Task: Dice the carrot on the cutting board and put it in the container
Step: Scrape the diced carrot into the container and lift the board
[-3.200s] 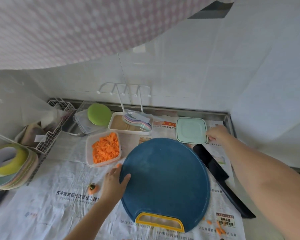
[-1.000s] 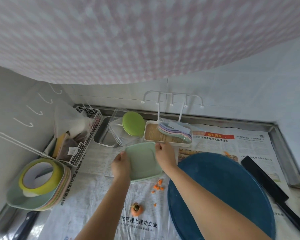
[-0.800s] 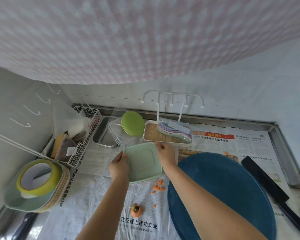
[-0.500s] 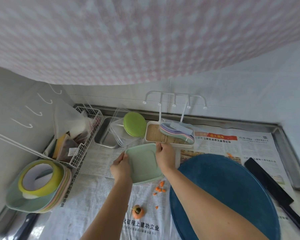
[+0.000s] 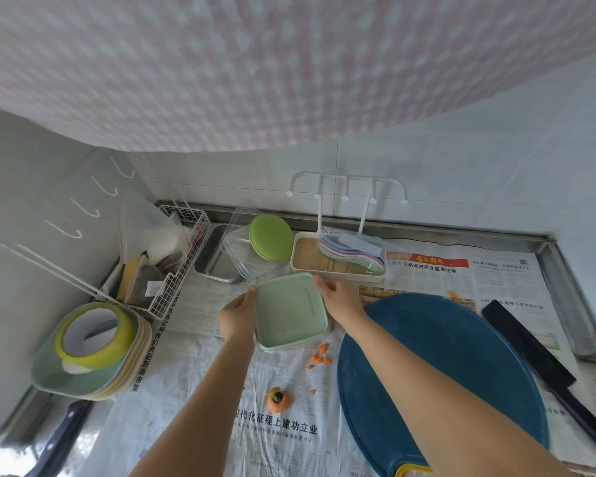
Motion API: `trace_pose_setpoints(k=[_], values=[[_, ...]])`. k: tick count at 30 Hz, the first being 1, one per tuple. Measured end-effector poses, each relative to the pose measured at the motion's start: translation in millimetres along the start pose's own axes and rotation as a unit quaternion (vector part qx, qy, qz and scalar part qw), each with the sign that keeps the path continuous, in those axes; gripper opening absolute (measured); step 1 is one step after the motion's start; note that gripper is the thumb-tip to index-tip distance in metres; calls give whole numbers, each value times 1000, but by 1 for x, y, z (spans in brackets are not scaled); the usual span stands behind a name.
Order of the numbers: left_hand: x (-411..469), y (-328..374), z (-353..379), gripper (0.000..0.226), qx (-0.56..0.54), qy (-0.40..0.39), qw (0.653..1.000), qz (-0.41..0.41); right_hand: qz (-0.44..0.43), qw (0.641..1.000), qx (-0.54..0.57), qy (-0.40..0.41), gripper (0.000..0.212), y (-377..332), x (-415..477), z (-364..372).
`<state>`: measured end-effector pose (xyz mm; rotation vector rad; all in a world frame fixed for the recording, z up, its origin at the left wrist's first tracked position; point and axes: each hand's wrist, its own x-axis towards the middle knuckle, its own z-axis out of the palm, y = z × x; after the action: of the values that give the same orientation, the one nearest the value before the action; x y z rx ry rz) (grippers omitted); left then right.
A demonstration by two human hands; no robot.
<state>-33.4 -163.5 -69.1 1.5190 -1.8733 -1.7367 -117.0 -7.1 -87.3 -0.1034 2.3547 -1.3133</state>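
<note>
Newspaper (image 5: 186,339) covers the steel desk (image 5: 570,304) below a white tiled wall (image 5: 461,187) and a pink dotted cloth (image 5: 255,70). The left hand (image 5: 236,316) and right hand (image 5: 338,297) both grasp the green lid (image 5: 289,311) — fingers (image 5: 319,280) curled on its left edge and far corner — atop the container (image 5: 272,348), left of the blue board (image 5: 444,373). Loose carrot bits (image 5: 319,354) lie just beside it on the paper.

left hand (image 5: 236,316): grips lid (image 5: 289,313) edge | right hand (image 5: 338,297): grips lid corner

newspaper (image 5: 289,452) headline — "建功立业"
</note>
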Motion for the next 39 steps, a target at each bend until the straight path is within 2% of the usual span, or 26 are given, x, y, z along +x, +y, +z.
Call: trace_pose_setpoints(k=[3, 6, 8, 11, 24, 26, 29, 35, 37, 39], values=[[-1, -14, -25, 20, 73, -85, 993, -26, 75, 990, 23, -117, 48, 10, -20, -15], [-17, -27, -40, 26, 72, -160, 981, -86, 130, 970, 69, -192, 31, 10, -40, -17], [-27, -31, -43, 26, 28, -177, 978, -104, 139, 967, 104, -187, 29, 9, -45, -13], [-30, -33, -43, 27, -21, -164, 980, -113, 154, 961, 155, -167, 33, 12, -47, -11], [-49, -23, -36, 27, -10, -136, 986, -93, 159, 958, 187, -150, 32, 10, -56, -22], [-61, -14, -28, 26, -4, -148, 986, -73, 161, 953, 217, -137, 29, 12, -64, -39], [-85, 6, 3, 13, 8, -182, 983, -33, 167, 942, 274, -98, 24, 23, -79, -80], [-131, 32, 100, 15, 15, -281, 957, 63, 175, 904, 386, 51, 7, 58, -90, -173], [-135, 34, 125, 21, 48, -302, 949, 82, 173, 895, 398, 105, 7, 72, -79, -207], [-130, 27, 135, 22, 137, -286, 939, 129, 179, 881, 410, 153, 8, 88, -64, -236]])
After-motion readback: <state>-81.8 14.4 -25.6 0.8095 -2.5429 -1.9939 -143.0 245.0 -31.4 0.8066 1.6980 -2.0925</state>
